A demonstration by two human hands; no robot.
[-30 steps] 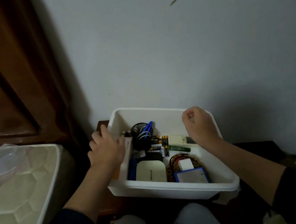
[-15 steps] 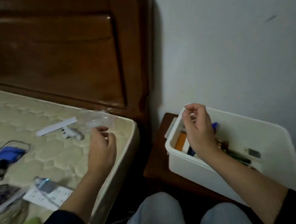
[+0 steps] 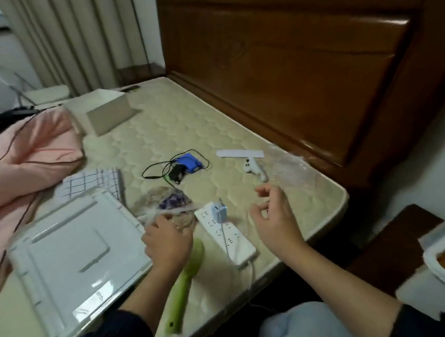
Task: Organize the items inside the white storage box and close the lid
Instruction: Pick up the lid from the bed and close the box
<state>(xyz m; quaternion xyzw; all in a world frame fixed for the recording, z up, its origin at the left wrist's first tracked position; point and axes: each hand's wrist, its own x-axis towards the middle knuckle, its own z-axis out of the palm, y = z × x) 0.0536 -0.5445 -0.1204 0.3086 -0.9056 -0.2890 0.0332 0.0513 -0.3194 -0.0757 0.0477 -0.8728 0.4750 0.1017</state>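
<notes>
A home bedroom: a bare quilted mattress [image 3: 172,124] lies against a carved wooden headboard [image 3: 300,58], a pink duvet [image 3: 10,174] bunched at 1 side, beige curtains [image 3: 76,38] hanging behind, household odds and ends strewn across it.

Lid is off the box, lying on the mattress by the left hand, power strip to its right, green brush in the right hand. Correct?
Not quite. In the head view the green brush lies on the mattress under the left hand; the right hand holds nothing. The lid and power strip are as you say.
</notes>
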